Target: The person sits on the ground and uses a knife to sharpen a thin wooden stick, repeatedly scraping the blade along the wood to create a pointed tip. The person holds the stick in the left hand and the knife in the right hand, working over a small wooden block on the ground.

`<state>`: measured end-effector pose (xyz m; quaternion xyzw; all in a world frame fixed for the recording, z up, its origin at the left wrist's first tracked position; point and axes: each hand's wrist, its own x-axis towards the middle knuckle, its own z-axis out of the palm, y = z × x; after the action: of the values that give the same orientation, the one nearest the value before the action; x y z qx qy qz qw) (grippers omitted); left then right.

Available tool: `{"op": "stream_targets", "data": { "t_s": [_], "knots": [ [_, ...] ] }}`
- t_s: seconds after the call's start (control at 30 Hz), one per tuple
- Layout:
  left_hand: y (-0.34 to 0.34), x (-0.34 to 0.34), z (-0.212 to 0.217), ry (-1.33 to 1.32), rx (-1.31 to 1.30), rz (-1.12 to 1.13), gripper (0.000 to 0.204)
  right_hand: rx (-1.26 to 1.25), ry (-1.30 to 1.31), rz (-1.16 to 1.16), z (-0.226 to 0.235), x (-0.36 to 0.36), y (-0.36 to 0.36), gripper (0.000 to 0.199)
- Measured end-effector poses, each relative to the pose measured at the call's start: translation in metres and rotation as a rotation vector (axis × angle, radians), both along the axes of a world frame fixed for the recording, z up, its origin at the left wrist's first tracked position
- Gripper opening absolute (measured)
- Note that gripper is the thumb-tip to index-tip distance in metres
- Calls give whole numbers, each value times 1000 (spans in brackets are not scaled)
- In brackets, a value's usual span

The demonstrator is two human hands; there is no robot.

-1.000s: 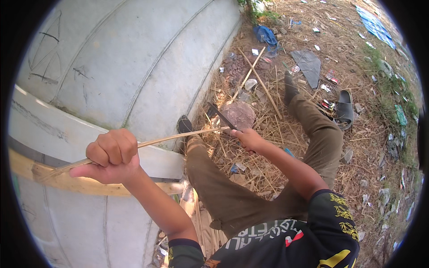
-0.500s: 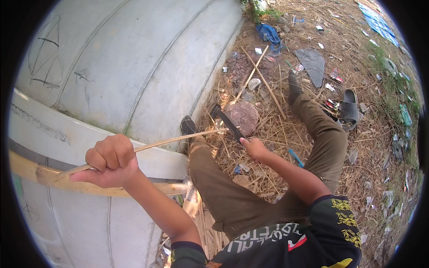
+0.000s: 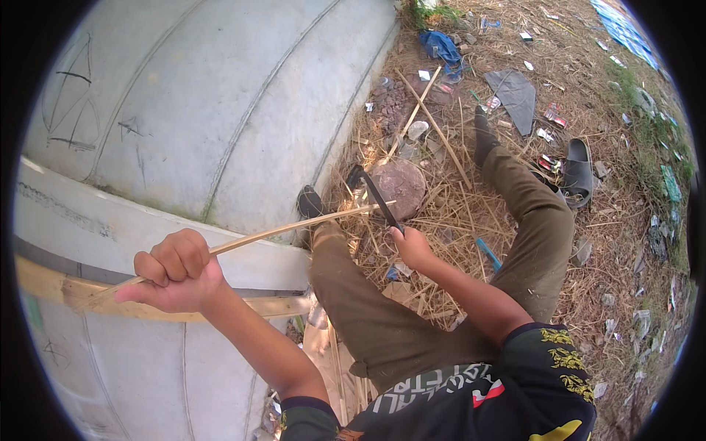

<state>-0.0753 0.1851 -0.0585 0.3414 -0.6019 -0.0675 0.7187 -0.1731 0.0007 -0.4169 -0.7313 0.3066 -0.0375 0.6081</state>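
My left hand (image 3: 176,273), at the left, is closed around a long pale bamboo strip (image 3: 294,226). The strip slants up to the right, and its short end sticks out below my fist. In my right hand (image 3: 413,248) is the handle of a dark hooked knife (image 3: 379,198). Its blade crosses the strip near the far end, with the bent tip pointing away from me. Whether the edge bites into the wood I cannot tell. Just behind the blade sits a round reddish-brown block (image 3: 404,185), with the strip's end in front of it.
My legs (image 3: 375,294) spread around the block. A grey concrete wall (image 3: 243,110) stands on the left, with a thick bamboo pole (image 3: 243,309) along it. Loose strips (image 3: 441,136), a blue bag (image 3: 441,50), a grey slipper (image 3: 578,173) and litter lie on dry straw.
The knife has turned in my right hand, so its blade now looks narrower and its hooked tip shows more. My left hand still grips the strip and has shifted only slightly.
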Motion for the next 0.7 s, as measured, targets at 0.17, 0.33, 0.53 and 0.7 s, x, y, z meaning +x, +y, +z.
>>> {"op": "stream_targets", "data": {
  "t_s": [0.17,0.33,0.53,0.7],
  "knots": [
    [11,3,-7,-4,-22,67,63,14,-461,-192,111,11,-57,44],
    [9,10,-5,3,-37,36,63,134,-806,-483,75,13,-15,34],
    [11,17,-1,-12,-22,48,64,128,182,205,49,25,-25,55],
    [10,12,-3,-9,-8,59,63,-26,-480,-74,133,24,-56,52]
  ]
}}
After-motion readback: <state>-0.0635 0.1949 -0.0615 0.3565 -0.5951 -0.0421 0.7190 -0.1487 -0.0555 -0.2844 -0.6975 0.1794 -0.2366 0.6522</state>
